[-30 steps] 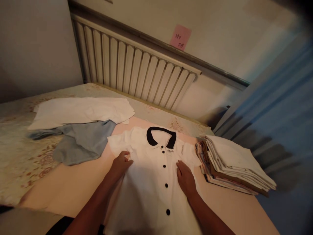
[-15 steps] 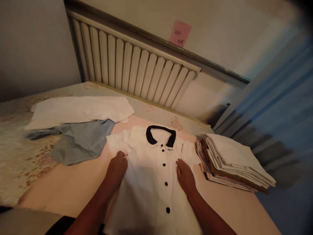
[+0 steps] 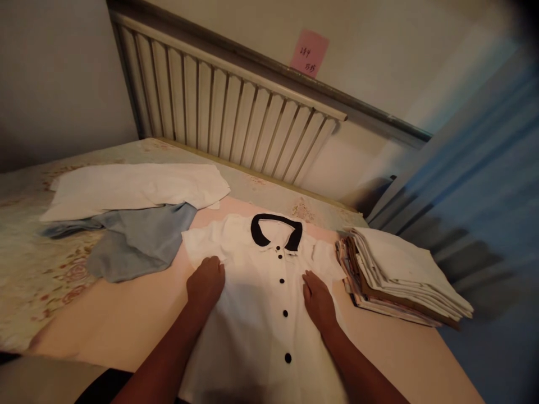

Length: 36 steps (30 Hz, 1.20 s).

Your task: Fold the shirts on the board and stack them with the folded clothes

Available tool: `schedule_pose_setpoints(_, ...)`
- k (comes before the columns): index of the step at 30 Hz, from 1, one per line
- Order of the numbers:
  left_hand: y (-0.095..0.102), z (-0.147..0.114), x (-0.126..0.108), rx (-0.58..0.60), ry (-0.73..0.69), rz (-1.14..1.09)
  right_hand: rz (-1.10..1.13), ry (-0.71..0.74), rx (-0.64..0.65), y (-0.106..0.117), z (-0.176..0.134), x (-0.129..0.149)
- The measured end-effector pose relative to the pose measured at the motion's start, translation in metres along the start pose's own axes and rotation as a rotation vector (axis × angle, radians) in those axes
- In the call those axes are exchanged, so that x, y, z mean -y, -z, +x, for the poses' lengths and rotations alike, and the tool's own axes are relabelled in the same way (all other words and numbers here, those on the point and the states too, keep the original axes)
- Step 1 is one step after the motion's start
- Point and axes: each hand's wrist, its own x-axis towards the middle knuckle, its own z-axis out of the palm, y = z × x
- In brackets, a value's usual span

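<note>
A white shirt (image 3: 252, 306) with a black collar (image 3: 293, 238) lies face up on a peach sheet (image 3: 122, 314), its lower end passing out of view toward the person. The left hand (image 3: 206, 283) is at one side of it, just below the sleeve; the fingers are curled, but the tips are hidden, so I cannot tell if they clamp the cloth. The right hand (image 3: 319, 303) is at the opposite side, its fingers close together on the cloth; whether they pinch it is also not clear.

The shirt looks light, thin and soft, so it should bend and wrinkle easily – not fragile, I would judge. The sides under the sleeves and the shoulders seem good places to take hold; the row of buttons (image 3: 285, 313) is probably the stiffer part.

About the edges: the right sleeve ends just beside a stack of folded cloths (image 3: 412, 264), so room there is tight. On the left, a strip of sheet lies between the shirt body and a grey-blue garment (image 3: 143, 241) – wider toward the person. Beyond the collar, the sheet soon gives way to a floral cover (image 3: 25, 280).
</note>
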Motion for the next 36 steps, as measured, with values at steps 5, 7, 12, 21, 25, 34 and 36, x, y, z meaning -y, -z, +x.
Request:
schedule_pose_setpoints(5, 0.001, 0.004, 0.006, -0.006, 0.034, 0.009, -0.011, -0.004, 0.020, 0.002, 0.001, 0.001)
schedule_pose_setpoints(7, 0.002, 0.005, 0.007, -0.011, 0.044, 0.006, -0.008, -0.007, 0.024, 0.002, 0.001, 0.001)
schedule_pose_setpoints(12, 0.002, 0.006, 0.009, -0.013, 0.056, -0.006, 0.009, -0.015, 0.007, 0.002, 0.001, 0.001)
schedule_pose_setpoints(21, 0.004, 0.007, 0.011, -0.017, 0.067, -0.086, 0.021, -0.003, 0.003, -0.001, -0.001, -0.002)
schedule_pose_setpoints(25, 0.005, 0.001, 0.015, -0.025, 0.046, -0.178, 0.008, 0.006, 0.001, 0.000, 0.000, -0.001)
schedule_pose_setpoints(34, 0.012, -0.065, 0.031, -0.075, 0.079, -0.248, 0.019, 0.030, -0.028, -0.007, -0.003, -0.008)
schedule_pose_setpoints(36, 0.014, -0.083, 0.035, -0.064, 0.090, -0.250, 0.024, 0.036, -0.043, -0.008, -0.004, -0.010)
